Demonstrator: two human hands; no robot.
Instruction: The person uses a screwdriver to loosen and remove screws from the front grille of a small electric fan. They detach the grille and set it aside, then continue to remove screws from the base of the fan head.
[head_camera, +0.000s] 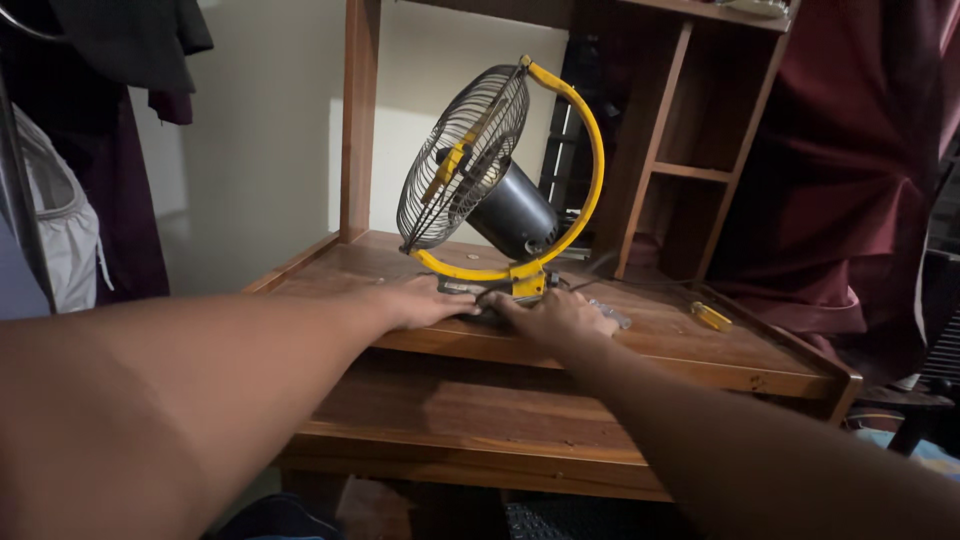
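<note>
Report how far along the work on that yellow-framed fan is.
Done: the fan stands upright on the wooden desk, grille on. In hand: left hand and right hand both press at its base. Left: the yellow screwdriver lies untouched to the right.

Dim room, light falling warm on a plain pale painted wall (260, 130) at rear left. Brown wooden desk (700, 350) with a raised hutch: upright wooden post (358, 110) at the desk's back left corner, open wooden shelf compartments (700, 140) at its back right. Lower wooden ledge (480, 410) under the front edge. Dark maroon cloth (850, 170) hangs right of the desk; dark garments (130, 40) and a pale grey garment (65, 225) hang far left.
</note>
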